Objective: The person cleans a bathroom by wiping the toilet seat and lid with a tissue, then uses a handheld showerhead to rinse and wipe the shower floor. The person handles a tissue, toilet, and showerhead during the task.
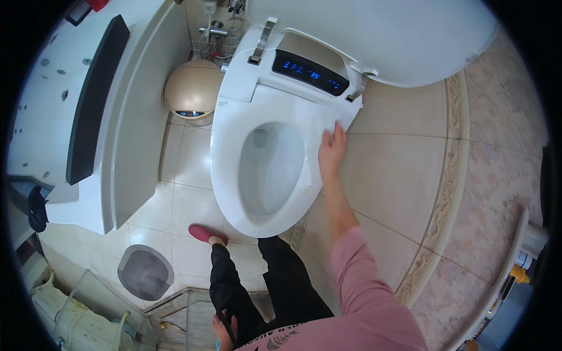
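Observation:
A white smart toilet (226, 175) stands in front of me with its lid (395, 39) raised and its seat down around the bowl. My right hand (333, 151) is at the right side of the seat (314, 166), fingers pointing towards the back. Something faint and white shows by the fingertips; whether it is a tissue or only the seat's surface is unclear. Low in the picture, my left hand (226, 330) rests by my black trousers (235, 285), partly hidden, with a bit of teal beside it. A lit control panel (309, 72) sits behind the seat.
On the left are a golden bin (193, 90) and a white bathtub (131, 109) with a dark headrest (99, 101). A grey mat (145, 273) lies on the tiled floor (193, 202). Pipes and a valve (214, 31) are behind the bin. A shelf (505, 285) with bottles juts in at lower right.

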The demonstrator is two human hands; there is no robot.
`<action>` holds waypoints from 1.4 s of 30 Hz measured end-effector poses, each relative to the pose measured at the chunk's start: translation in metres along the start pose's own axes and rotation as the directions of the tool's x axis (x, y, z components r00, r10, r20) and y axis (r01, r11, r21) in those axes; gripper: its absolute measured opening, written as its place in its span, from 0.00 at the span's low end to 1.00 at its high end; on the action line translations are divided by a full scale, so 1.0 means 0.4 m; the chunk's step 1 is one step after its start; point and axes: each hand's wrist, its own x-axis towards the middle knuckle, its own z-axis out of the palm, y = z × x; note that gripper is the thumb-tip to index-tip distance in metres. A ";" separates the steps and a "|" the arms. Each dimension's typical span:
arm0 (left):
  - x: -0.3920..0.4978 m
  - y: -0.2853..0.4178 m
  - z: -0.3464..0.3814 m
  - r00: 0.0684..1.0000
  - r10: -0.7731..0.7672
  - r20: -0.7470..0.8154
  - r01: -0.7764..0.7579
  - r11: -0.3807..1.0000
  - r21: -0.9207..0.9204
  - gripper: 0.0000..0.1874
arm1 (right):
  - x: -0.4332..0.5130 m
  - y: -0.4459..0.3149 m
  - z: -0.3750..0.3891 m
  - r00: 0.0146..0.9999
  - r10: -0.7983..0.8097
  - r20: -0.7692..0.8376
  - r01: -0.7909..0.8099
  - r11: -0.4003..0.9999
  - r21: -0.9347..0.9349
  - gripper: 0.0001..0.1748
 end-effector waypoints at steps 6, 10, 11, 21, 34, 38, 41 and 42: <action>0.008 -0.082 0.098 0.999 0.028 -0.039 -0.026 0.998 0.053 0.25 | 0.021 -0.200 0.269 0.997 -0.008 -0.079 -0.028 0.897 -0.441 0.31; 0.006 -0.074 0.107 1.000 -0.013 -0.022 0.013 0.999 0.032 0.25 | -0.058 -0.318 0.368 0.981 -0.194 -0.008 0.186 0.948 -0.259 0.28; 0.007 -0.058 0.104 0.999 -0.004 -0.045 0.005 1.000 0.014 0.25 | -0.062 -0.329 0.374 0.957 -0.291 -0.001 0.285 0.941 -0.184 0.28; 0.018 0.045 0.022 0.998 -0.025 -0.049 0.026 0.999 0.021 0.21 | -0.445 -0.210 0.160 0.511 -0.588 0.626 0.497 0.797 0.343 0.10; 0.013 0.092 0.014 0.996 -0.087 0.020 0.089 0.994 -0.069 0.27 | 0.095 -0.391 0.310 0.715 -0.676 0.178 0.684 0.729 0.018 0.26; 0.017 0.101 0.026 0.996 -0.085 -0.007 0.084 0.992 -0.091 0.28 | -0.161 -0.341 0.345 0.536 -0.624 0.569 0.730 0.681 0.061 0.31; 0.018 0.111 0.023 0.996 -0.087 0.002 0.087 0.989 -0.116 0.27 | -0.362 -0.261 0.250 0.164 -0.664 0.730 0.664 0.622 0.416 0.23; 0.019 0.113 0.021 0.996 -0.084 0.008 0.084 0.990 -0.111 0.27 | -0.377 -0.248 0.221 0.011 -0.670 0.742 0.612 0.591 0.525 0.21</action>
